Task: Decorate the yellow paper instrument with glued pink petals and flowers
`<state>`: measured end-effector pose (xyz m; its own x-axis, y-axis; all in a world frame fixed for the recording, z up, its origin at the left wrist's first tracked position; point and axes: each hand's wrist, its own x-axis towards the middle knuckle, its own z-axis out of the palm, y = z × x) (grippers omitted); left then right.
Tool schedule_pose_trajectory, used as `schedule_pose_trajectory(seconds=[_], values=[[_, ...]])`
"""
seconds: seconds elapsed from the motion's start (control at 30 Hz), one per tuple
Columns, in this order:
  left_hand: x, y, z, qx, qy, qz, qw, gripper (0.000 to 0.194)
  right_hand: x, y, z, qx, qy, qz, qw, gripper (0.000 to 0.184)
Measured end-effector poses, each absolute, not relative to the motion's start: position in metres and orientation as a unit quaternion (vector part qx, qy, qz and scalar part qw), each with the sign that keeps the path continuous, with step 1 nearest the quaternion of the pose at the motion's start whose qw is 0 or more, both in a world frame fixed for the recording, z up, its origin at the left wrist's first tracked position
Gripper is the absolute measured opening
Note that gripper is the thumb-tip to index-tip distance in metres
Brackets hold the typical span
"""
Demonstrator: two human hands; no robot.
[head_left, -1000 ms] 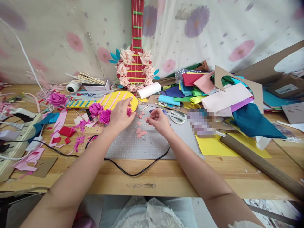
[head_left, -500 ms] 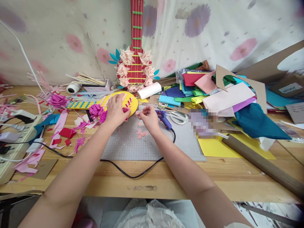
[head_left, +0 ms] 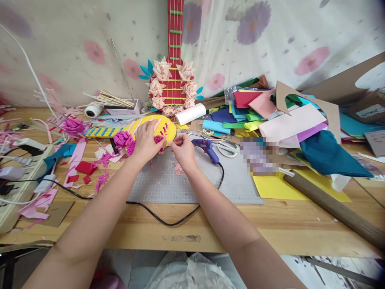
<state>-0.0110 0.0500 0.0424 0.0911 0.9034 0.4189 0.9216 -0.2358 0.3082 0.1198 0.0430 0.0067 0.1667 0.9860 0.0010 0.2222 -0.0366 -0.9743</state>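
A yellow paper guitar point(head_left: 168, 127) with pink stripes lies flat at the back of the grey cutting mat point(head_left: 192, 182). My left hand point(head_left: 146, 141) rests on its body, fingers curled round a magenta paper flower point(head_left: 159, 139). My right hand point(head_left: 183, 150) is pinched on a small pink paper piece right beside that flower, at the guitar's edge. Two more magenta flowers point(head_left: 122, 139) sit on the guitar to the left of my left hand. Loose pink petals point(head_left: 178, 169) lie on the mat under my right wrist.
A blue glue gun point(head_left: 206, 147) with a black cord point(head_left: 168, 220) lies right of my hands, scissors point(head_left: 224, 147) behind it. A heap of coloured paper point(head_left: 270, 116) fills the right. A red paper guitar point(head_left: 173, 60) leans on the wall. A power strip point(head_left: 18, 176) sits left.
My right hand moved left from the loose petals to the guitar's edge, meeting my left hand at the flower. The glue gun, hidden before, now shows.
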Motion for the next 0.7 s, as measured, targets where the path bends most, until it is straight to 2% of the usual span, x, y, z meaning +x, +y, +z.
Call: schedule_pose_trajectory(seconds=[0.27,0.7], values=[[-0.012,0.05,0.042,-0.737,-0.62,-0.269,0.012,0.063,0.117,0.042,0.013,-0.599,-0.517,0.382,0.477,0.012],[-0.011,0.051,0.044,-0.738,-0.62,-0.265,0.013,0.061,0.113,0.051,0.018,-0.602,-0.499,0.428,0.454,0.01]])
